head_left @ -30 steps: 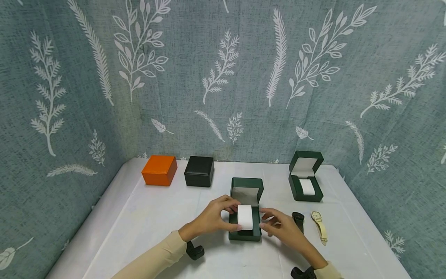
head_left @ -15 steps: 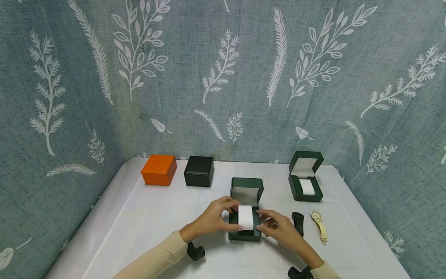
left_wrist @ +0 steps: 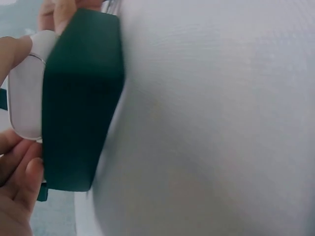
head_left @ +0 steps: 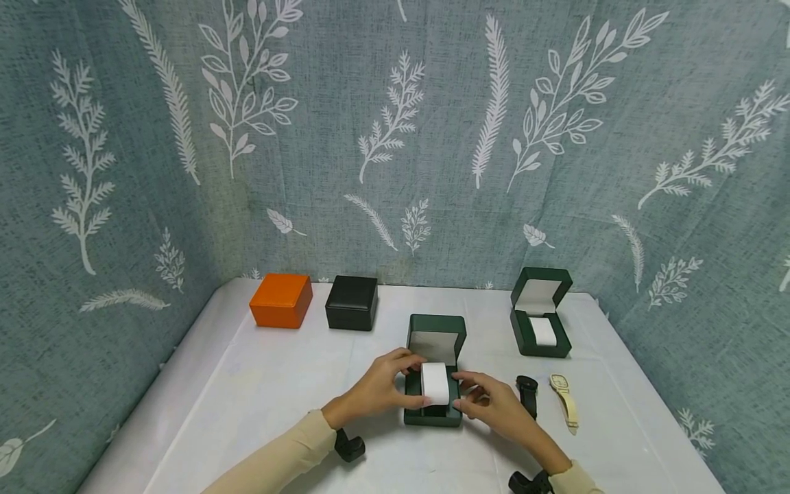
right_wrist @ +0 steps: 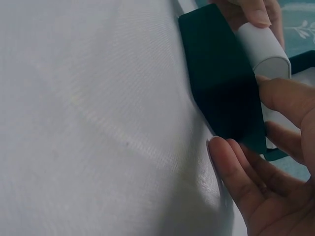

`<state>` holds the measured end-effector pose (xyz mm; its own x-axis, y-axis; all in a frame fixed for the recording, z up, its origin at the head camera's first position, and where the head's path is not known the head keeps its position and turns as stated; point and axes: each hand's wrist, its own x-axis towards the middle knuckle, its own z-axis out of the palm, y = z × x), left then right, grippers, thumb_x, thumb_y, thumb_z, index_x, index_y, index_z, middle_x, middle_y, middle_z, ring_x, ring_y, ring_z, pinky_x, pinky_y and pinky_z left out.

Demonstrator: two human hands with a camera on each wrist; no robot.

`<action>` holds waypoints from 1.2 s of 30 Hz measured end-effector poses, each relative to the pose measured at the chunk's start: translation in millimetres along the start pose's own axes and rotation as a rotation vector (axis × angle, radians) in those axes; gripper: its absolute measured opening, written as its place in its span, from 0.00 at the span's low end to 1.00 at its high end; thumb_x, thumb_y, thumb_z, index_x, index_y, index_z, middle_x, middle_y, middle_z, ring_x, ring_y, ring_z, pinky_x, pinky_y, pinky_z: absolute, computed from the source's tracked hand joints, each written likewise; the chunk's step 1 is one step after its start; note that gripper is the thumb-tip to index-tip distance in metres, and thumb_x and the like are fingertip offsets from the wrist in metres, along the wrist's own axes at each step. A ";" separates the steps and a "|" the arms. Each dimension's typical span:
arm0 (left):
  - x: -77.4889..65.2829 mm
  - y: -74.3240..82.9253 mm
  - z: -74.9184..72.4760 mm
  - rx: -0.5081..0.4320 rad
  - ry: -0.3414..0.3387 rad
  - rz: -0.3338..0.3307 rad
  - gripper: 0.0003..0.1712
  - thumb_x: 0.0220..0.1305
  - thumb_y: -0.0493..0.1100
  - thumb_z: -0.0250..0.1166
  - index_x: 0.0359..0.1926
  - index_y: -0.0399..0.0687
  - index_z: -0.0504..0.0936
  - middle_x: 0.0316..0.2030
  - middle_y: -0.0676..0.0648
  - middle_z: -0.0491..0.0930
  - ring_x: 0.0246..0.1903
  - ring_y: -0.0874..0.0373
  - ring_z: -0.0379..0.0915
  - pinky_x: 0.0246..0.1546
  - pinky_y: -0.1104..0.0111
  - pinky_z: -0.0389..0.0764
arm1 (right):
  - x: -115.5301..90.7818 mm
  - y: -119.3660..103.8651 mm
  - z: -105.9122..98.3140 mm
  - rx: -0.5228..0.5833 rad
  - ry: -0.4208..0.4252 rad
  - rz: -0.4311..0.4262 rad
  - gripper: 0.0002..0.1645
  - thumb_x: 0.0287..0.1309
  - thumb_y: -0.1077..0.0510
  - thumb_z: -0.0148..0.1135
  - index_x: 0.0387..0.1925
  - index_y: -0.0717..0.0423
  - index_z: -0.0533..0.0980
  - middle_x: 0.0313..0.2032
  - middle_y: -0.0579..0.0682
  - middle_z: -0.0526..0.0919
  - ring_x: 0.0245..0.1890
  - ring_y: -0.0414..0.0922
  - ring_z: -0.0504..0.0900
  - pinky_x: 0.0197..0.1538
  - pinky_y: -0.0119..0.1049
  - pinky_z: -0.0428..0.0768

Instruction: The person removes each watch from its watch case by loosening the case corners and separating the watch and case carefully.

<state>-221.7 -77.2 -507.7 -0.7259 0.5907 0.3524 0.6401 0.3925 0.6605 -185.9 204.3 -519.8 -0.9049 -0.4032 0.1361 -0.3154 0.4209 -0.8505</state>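
A dark green watch box stands with its lid up in front of me. Its white watch cushion rises above the rim. My left hand pinches this cushion, thumb at the front and fingers behind. On the other side, my right hand holds the box's right wall; in the right wrist view its thumb lies at the rim, with fingers against the wall. To the right of that hand lie a black watch and a gold watch.
A second green watch box stands with its lid up at the back right, a white cushion inside. Closed orange and black boxes sit at the back left. Patterned cloth hangs behind the white table.
My right hand has moved slightly left, from just beside the green box onto its right wall. The left hand keeps its pinch on the cushion, which has hardly moved.
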 end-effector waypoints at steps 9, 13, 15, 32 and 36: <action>-2.1 0.1 -0.8 0.085 -0.032 -0.017 0.38 0.57 0.62 0.77 0.62 0.49 0.81 0.53 0.53 0.76 0.52 0.61 0.71 0.52 0.63 0.80 | 0.0 0.7 -0.8 -0.042 -0.001 -0.010 0.32 0.63 0.49 0.73 0.65 0.56 0.76 0.48 0.53 0.83 0.37 0.39 0.84 0.40 0.34 0.85; -3.3 -1.8 0.0 0.158 -0.065 -0.017 0.40 0.56 0.64 0.76 0.64 0.49 0.81 0.56 0.53 0.76 0.54 0.62 0.67 0.55 0.64 0.78 | -0.6 1.1 -1.2 -0.040 -0.006 -0.012 0.32 0.63 0.49 0.73 0.65 0.55 0.77 0.48 0.52 0.83 0.37 0.39 0.84 0.40 0.34 0.85; -3.6 -2.5 0.8 0.190 -0.079 -0.015 0.41 0.56 0.65 0.76 0.65 0.49 0.80 0.57 0.54 0.76 0.55 0.62 0.66 0.56 0.64 0.77 | -0.6 1.2 -1.3 -0.035 -0.010 -0.010 0.32 0.63 0.49 0.73 0.65 0.55 0.77 0.48 0.52 0.83 0.38 0.40 0.84 0.40 0.34 0.85; -2.0 5.7 -4.9 0.299 -0.157 -0.013 0.45 0.60 0.69 0.72 0.69 0.46 0.77 0.61 0.51 0.74 0.54 0.60 0.63 0.55 0.65 0.77 | -0.2 2.5 -1.5 -0.059 -0.007 -0.012 0.32 0.64 0.48 0.72 0.66 0.55 0.77 0.47 0.51 0.83 0.38 0.39 0.84 0.40 0.34 0.85; -2.7 5.7 -5.3 0.319 -0.174 -0.003 0.44 0.62 0.68 0.70 0.70 0.46 0.76 0.62 0.50 0.73 0.54 0.60 0.62 0.54 0.66 0.77 | -0.2 2.4 -1.1 -0.050 -0.008 0.000 0.32 0.64 0.48 0.72 0.66 0.55 0.77 0.47 0.52 0.83 0.38 0.39 0.84 0.40 0.34 0.85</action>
<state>-217.4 -80.3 -501.4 -0.6916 0.6897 0.2146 0.7044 0.5784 0.4114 -186.7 206.4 -521.3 -0.9026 -0.4099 0.1315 -0.3293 0.4608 -0.8242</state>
